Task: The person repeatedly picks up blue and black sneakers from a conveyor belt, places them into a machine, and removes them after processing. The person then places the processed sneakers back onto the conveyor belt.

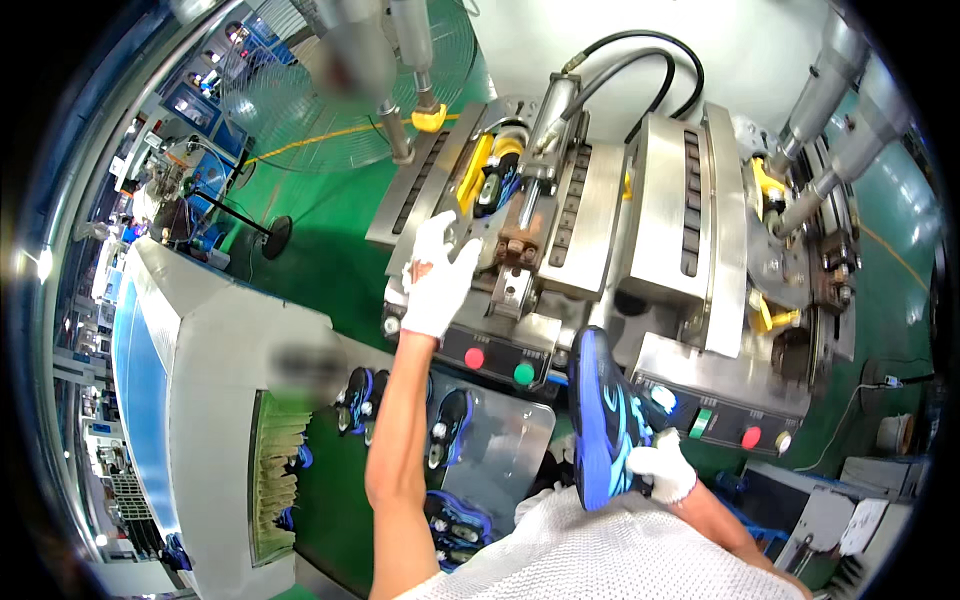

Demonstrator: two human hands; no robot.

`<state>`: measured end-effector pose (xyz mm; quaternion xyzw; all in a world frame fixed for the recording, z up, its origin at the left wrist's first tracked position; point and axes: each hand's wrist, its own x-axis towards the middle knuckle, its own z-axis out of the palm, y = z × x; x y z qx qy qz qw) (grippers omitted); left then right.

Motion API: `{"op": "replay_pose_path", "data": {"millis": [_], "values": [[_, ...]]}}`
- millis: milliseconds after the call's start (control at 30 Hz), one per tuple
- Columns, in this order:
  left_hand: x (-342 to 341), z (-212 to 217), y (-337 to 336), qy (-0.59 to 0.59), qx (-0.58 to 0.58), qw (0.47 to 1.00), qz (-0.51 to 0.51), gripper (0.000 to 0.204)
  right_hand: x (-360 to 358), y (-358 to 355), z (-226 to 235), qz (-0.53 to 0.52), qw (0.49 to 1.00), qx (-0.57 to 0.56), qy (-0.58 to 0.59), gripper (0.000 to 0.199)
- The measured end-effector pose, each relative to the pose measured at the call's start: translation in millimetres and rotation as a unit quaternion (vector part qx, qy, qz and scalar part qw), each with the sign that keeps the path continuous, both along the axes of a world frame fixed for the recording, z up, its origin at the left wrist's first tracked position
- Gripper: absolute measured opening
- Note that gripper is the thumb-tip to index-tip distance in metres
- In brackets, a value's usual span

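Observation:
My left hand, in a white glove, reaches over the left press station with its fingers apart and nothing between them. Just beyond its fingertips a black and blue shoe sits inside the station beside a yellow pad. Whether the fingertips touch the metal, I cannot tell. My right hand, also gloved, is closed on a black and blue sports shoe at its lower right. That shoe stands toe up in front of my body, its blue sole to the left.
Red and green buttons line the left station's front. The right station has yellow pads too. Several shoes lie on and around a metal tray below. A grey machine with a bristled opening stands left; a large fan is behind.

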<state>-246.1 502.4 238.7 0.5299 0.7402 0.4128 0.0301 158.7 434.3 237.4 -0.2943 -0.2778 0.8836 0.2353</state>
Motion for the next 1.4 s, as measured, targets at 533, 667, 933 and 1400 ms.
{"op": "replay_pose_path", "data": {"millis": [533, 667, 933, 1400], "values": [[-97.5, -60.9, 247.0, 0.045, -0.242, 0.965, 0.093, 0.073, -33.6, 67.7, 29.8, -0.119, 0.991, -0.056, 0.019, 0.086], [-84.6, 26.3, 155.6, -0.006, -0.124, 0.986, 0.111, 0.072, -65.6, 83.7, 35.3, -0.102, 0.993, 0.038, 0.034, 0.074], [-12.3, 16.9, -149.9, -0.176, -0.06, 0.973, 0.139, 0.058, -268.8, 192.2, 27.9, -0.062, 0.997, 0.022, -0.047, 0.039], [231.8, -246.3, -375.7, -0.227, -0.262, 0.797, 0.495, 0.06, -450.8, 518.1, -219.3, 0.033, 0.78, 0.408, -0.473, 0.037]]}}
